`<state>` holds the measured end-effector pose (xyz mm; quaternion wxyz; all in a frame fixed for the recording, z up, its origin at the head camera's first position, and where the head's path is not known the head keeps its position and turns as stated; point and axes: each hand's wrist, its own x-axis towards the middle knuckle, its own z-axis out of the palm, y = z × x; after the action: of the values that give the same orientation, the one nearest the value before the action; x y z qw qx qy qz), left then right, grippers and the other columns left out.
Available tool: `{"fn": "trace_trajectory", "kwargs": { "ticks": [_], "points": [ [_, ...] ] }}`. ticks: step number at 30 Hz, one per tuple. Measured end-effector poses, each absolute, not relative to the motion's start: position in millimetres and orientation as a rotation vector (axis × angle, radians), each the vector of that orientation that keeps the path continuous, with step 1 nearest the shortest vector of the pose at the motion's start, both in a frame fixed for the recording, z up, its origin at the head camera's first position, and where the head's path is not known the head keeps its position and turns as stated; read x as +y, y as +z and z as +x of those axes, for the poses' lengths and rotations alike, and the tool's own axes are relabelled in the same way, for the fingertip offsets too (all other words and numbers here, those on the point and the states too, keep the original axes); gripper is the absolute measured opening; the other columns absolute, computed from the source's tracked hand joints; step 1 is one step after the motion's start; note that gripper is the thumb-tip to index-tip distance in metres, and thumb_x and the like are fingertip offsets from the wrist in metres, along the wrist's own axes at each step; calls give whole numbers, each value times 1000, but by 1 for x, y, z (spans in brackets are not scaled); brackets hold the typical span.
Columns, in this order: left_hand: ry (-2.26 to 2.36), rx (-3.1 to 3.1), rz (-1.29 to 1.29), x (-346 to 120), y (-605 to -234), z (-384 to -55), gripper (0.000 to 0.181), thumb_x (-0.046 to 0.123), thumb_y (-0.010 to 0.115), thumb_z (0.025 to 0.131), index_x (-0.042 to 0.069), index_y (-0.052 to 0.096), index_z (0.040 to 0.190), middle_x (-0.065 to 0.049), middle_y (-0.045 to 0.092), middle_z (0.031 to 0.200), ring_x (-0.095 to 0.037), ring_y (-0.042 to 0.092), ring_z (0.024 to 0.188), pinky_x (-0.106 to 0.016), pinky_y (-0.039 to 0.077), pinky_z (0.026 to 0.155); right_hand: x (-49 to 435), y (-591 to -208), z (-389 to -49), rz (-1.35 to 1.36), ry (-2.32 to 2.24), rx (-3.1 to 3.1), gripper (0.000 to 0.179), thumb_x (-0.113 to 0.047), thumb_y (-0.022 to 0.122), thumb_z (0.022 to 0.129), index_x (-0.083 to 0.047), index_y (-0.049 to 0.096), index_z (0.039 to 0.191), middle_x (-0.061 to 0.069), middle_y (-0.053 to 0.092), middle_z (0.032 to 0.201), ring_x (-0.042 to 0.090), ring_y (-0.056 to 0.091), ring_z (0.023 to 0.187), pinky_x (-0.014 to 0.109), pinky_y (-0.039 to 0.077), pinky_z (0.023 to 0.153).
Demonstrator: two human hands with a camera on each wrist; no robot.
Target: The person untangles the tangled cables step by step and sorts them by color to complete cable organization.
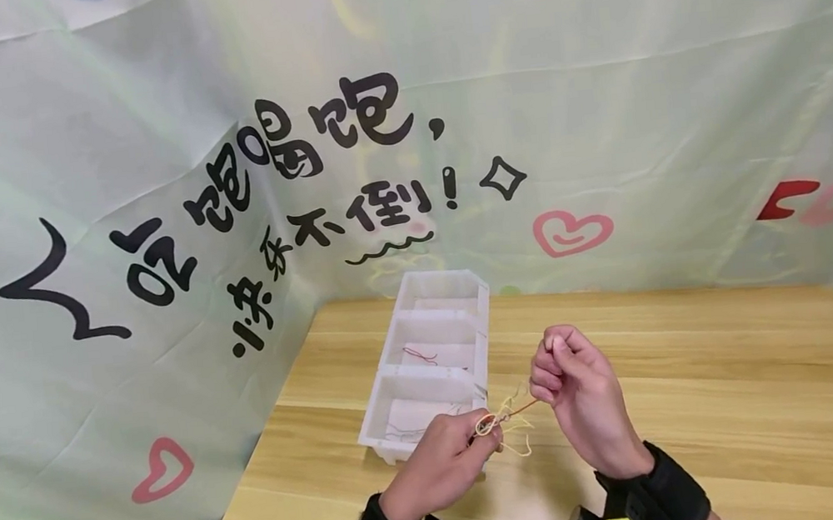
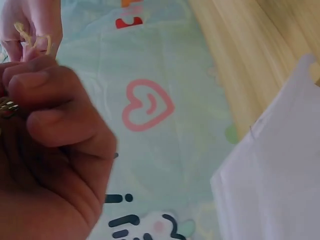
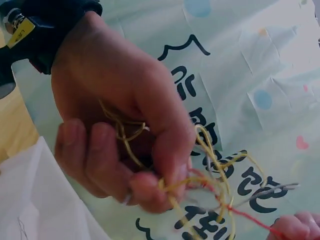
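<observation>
Between the two hands is a loose tangle of thin yellow, grey and red strings [image 3: 215, 165]. My left hand [image 1: 451, 458] grips it close to the near end of the white bin, and yellow loops [image 1: 515, 428] stick out past the fingers. From the tangle a red string [image 3: 252, 218] runs taut to my right hand [image 1: 580, 399], whose thumb and fingers pinch its end, raised to the right. In the right wrist view the left hand [image 3: 122, 120] fills the middle, with only right fingertips [image 3: 295, 227] showing at the lower right. Curled left fingers [image 2: 55, 105] hide part of the bundle in the left wrist view.
A white three-compartment bin [image 1: 390, 371] stands on the wooden table [image 1: 698, 367]. Red string [image 1: 420, 356] lies in its middle compartment and grey strings [image 1: 407, 435] in the nearest one. A printed cloth backdrop [image 1: 639, 146] rises behind and to the left.
</observation>
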<state>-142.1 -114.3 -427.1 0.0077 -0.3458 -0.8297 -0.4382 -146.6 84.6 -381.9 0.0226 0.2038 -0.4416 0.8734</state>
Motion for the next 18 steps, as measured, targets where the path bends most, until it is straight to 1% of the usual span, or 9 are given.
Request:
{"fn": "trace_trajectory", "kwargs": {
  "ticks": [3,6,7,9,11,12,13,15,18],
  "points": [
    [-1331,-2621,-1043,-118,-429,-143,30,25,42,99,20,46,69,11,35,54,0,33,42,-17,28,41,92,-377,-147,670,2611,-1285,16,-11,26,103,-7,39,95,5,24,76,15,24,62,28,20,55],
    [-1358,-2605,-988,-121,-431,-145,33,23,40,100,19,43,67,9,32,55,-3,30,44,-18,26,43,103,-372,-150,789,2484,-1216,16,-3,24,102,1,39,99,6,27,79,16,25,64,28,22,55],
    [-1364,-2595,-982,-122,-431,-145,34,23,38,100,19,41,67,8,32,55,-4,30,45,-19,26,44,106,-371,-152,825,2427,-1242,16,0,24,101,5,38,100,8,30,80,17,27,65,28,25,55],
    [-1380,-2573,-996,-120,-430,-146,34,24,36,101,18,41,68,8,33,56,-4,32,46,-19,27,44,108,-373,-154,821,2274,-1418,14,3,27,100,9,40,100,10,38,81,18,36,67,25,32,57],
    [-1384,-2562,-996,-118,-428,-146,34,25,35,101,18,41,69,8,34,57,-5,33,47,-20,29,44,105,-379,-154,798,2073,-1680,14,5,32,98,11,44,101,10,50,84,19,47,74,22,41,62],
    [-1381,-2554,-992,-117,-427,-145,34,25,35,101,18,41,69,8,34,57,-5,33,47,-20,29,44,102,-383,-154,792,1967,-1805,14,5,36,97,11,48,101,10,56,88,20,51,77,22,45,65],
    [-1379,-2548,-979,-116,-427,-145,34,25,35,101,18,40,68,8,34,57,-5,33,47,-21,29,43,100,-387,-153,772,1863,-1940,13,2,40,97,6,52,101,8,60,92,20,55,80,23,49,66],
    [-1366,-2540,-933,-114,-427,-146,34,23,35,101,17,40,68,8,33,56,-5,32,46,-21,28,42,94,-396,-148,771,1684,-2144,12,-4,46,97,-7,57,101,2,63,91,16,59,78,25,51,62],
    [-1311,-2530,-845,-114,-427,-149,33,21,37,100,18,41,68,8,31,55,-5,30,45,-21,25,41,87,-405,-141,821,1490,-2338,10,-13,52,96,-21,59,99,-8,63,85,9,59,68,27,51,53]
  ]
}}
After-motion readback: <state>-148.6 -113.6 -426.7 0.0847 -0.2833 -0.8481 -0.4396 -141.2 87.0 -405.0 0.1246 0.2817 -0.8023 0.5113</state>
